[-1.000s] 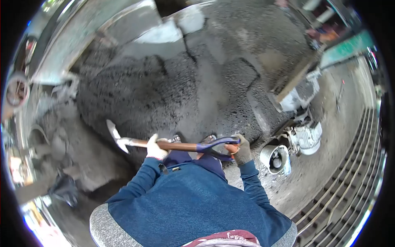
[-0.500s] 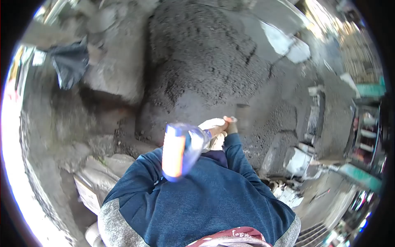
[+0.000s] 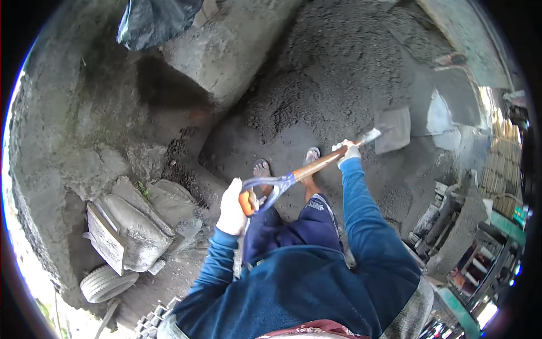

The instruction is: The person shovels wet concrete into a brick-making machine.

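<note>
My shovel with a brown wooden shaft (image 3: 319, 165) has changed its direction: one second ago its metal end pointed to my left, and now its flat grey metal blade (image 3: 393, 131) is out on my right. My hands have exchanged their places also. My left hand in a white glove (image 3: 229, 209), which was before on the shaft, is now closed around the orange crossbar (image 3: 246, 202) of the blue D-shaped handle (image 3: 286, 180). My right hand in a pale glove (image 3: 349, 152), which held this handle before, is now clamped on the low part of the shaft, near the blade. Half a second ago both hands were close together; now they are well apart, and the shovel lies slantwise in front of my legs. The blade is seen at the side of the dark, gravelly heap (image 3: 339, 73), but whether it touches the ground I cannot tell. In my judgement, this exchange means that I work now from the right side, with the right hand guiding the blade and the left hand controlling the turn.
</note>
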The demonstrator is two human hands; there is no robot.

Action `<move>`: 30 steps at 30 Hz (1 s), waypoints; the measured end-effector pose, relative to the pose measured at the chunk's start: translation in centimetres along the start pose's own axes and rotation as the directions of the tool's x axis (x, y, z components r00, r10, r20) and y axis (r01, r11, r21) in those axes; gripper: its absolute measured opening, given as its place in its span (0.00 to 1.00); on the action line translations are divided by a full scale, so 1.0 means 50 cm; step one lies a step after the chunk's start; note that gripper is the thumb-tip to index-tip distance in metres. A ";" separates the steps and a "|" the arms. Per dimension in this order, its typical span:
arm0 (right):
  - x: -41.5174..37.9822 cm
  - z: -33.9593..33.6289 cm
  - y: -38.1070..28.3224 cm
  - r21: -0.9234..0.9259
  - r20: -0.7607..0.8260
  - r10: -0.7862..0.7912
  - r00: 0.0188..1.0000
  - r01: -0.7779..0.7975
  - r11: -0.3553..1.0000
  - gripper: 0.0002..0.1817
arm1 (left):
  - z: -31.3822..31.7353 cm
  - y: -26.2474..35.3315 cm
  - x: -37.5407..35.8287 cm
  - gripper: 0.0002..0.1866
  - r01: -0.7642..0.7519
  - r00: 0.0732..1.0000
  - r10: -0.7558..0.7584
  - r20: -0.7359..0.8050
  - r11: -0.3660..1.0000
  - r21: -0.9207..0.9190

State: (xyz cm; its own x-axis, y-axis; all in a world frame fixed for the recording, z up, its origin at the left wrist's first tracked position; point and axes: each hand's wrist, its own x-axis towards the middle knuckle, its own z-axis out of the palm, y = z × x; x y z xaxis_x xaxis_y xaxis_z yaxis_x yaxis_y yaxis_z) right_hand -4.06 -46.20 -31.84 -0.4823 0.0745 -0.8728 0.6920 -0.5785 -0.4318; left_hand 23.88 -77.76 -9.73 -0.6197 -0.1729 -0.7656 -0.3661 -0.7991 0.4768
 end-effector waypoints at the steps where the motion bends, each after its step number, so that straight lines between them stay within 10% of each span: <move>1: 0.045 0.015 0.054 -0.099 0.023 0.092 0.996 -0.089 0.991 0.05 | -0.046 -0.062 0.016 0.27 -0.034 0.993 0.021 -0.118 0.994 -0.107; 3: 0.183 -0.005 0.244 -0.315 -0.116 0.173 0.978 -0.201 0.927 0.02 | -0.151 -0.202 0.034 0.18 -0.281 0.811 -0.003 -0.585 0.874 -0.395; 6: 0.170 -0.053 0.582 -0.345 -0.112 0.340 0.934 -0.358 0.868 0.03 | -0.353 -0.372 -0.145 0.15 -0.260 0.703 -0.127 -0.700 0.870 -0.418; 7: 0.111 -0.081 0.682 -0.483 -0.068 0.423 0.903 -0.401 0.779 0.04 | -0.319 -0.346 -0.199 0.18 -0.256 0.510 -0.125 -0.851 0.923 -0.289; 10: -0.093 -0.183 0.935 -0.736 -0.033 0.683 0.729 -0.480 0.477 0.06 | -0.402 -0.428 -0.418 0.25 -0.250 0.211 -0.288 -0.934 0.908 -0.337; 14: -0.248 -0.172 1.109 -0.605 -0.322 0.769 0.553 -0.745 0.282 0.07 | -0.369 -0.343 -0.496 0.40 -0.101 -0.208 -0.267 -0.941 0.963 -0.251; 18: 0.070 -0.088 1.148 -0.629 -0.133 0.733 0.668 -0.628 0.458 0.13 | -0.463 -0.361 -0.221 0.35 -0.302 0.035 0.080 -0.996 0.951 0.066; 21: 0.355 0.083 0.940 -0.581 -0.061 0.749 0.660 -0.633 0.511 0.11 | -0.524 -0.372 0.060 0.16 -0.353 0.409 0.005 -0.913 0.923 -0.154; 23: 0.406 0.150 0.903 -0.605 -0.112 0.606 0.787 -0.538 0.587 0.05 | -0.388 -0.256 0.165 0.16 -0.462 0.277 0.036 -0.960 0.881 -0.100; 30: 0.292 0.105 0.795 -0.357 -0.081 0.542 0.836 -0.532 0.768 0.06 | -0.505 -0.318 0.119 0.16 -0.423 0.295 0.364 -0.883 0.879 0.220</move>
State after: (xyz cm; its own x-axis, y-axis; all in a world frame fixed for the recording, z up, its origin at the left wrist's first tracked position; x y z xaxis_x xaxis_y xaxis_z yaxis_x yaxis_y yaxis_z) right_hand 13.56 -72.39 -60.57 0.0154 -0.1853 -0.9826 0.9797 -0.1937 0.0519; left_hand 43.53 -80.62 -32.75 0.2971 -0.8504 -0.4342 -0.2123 -0.5021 0.8383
